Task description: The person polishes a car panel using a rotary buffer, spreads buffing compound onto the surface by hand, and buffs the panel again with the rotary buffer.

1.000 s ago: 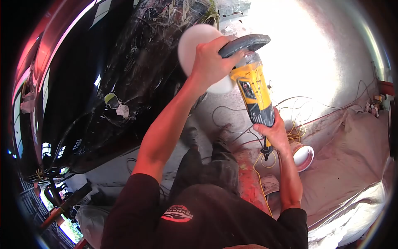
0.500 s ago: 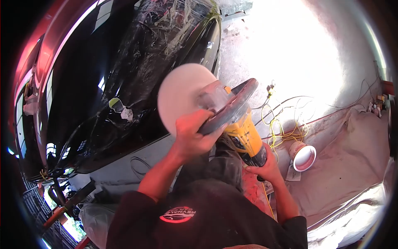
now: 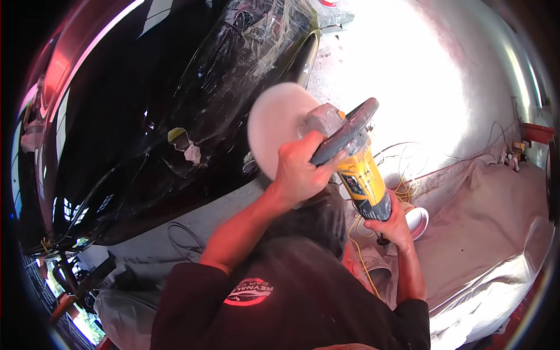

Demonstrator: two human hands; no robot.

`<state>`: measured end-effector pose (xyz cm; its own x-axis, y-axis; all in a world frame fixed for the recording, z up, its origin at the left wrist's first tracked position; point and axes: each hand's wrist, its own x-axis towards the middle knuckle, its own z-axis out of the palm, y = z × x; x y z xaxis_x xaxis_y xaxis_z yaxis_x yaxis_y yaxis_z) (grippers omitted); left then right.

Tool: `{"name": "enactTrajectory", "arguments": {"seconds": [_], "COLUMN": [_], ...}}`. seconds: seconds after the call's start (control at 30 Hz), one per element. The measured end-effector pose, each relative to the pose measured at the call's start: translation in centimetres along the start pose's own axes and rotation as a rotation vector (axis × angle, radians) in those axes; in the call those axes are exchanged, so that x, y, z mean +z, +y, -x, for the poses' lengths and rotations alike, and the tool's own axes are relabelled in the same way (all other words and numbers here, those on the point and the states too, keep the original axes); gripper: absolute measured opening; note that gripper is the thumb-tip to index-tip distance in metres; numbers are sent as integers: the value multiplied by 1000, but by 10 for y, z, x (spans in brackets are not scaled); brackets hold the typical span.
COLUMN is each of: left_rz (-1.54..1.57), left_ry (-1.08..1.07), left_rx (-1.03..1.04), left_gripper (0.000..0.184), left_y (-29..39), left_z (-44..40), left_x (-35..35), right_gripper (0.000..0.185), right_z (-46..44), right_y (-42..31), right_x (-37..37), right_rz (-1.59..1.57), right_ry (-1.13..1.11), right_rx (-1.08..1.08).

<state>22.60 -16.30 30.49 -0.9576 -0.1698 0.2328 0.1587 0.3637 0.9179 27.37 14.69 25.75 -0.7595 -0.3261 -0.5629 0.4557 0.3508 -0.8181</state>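
Note:
A yellow and black polisher (image 3: 366,178) with a large round white pad (image 3: 279,129) is held in front of my body. My left hand (image 3: 300,169) wraps round its black loop handle (image 3: 350,129), just behind the pad. Farther back, my right hand (image 3: 395,223) grips the dark rear end of the body. The pad looks blurred and overlaps the edge of a glossy black car body (image 3: 128,157); I cannot tell whether they touch. A small opening with a yellow-green patch (image 3: 177,135) shows in the black surface left of the pad.
Crumpled clear plastic (image 3: 274,41) covers part of the car ahead. A yellow cord (image 3: 363,262) runs down beside my right arm. Right of it sit a round white-rimmed container (image 3: 416,223) and a dusty cover sheet (image 3: 472,233). A dark cable (image 3: 184,236) loops on the floor at left.
Both hands and the polisher have shifted right in view, with the pad's face still toward the car. The view has moved a little as well. Both grips are unchanged.

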Motion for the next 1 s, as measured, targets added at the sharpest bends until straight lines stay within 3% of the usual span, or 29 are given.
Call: {"name": "enactTrajectory", "arguments": {"seconds": [0.47,1.0], "left_rz": [-177,-171], "left_ry": [275,326], "left_rx": [-94,-170], "left_gripper": [26,26], "left_y": [-9,-25], "left_z": [-93,-189], "left_x": [90,128], "right_gripper": [100,97], "right_z": [-153,-257], "right_y": [-70,-129], "right_x": [-158,-222], "right_rz": [111,169], "right_ry": [-294,-385], "right_rx": [19,26]}}
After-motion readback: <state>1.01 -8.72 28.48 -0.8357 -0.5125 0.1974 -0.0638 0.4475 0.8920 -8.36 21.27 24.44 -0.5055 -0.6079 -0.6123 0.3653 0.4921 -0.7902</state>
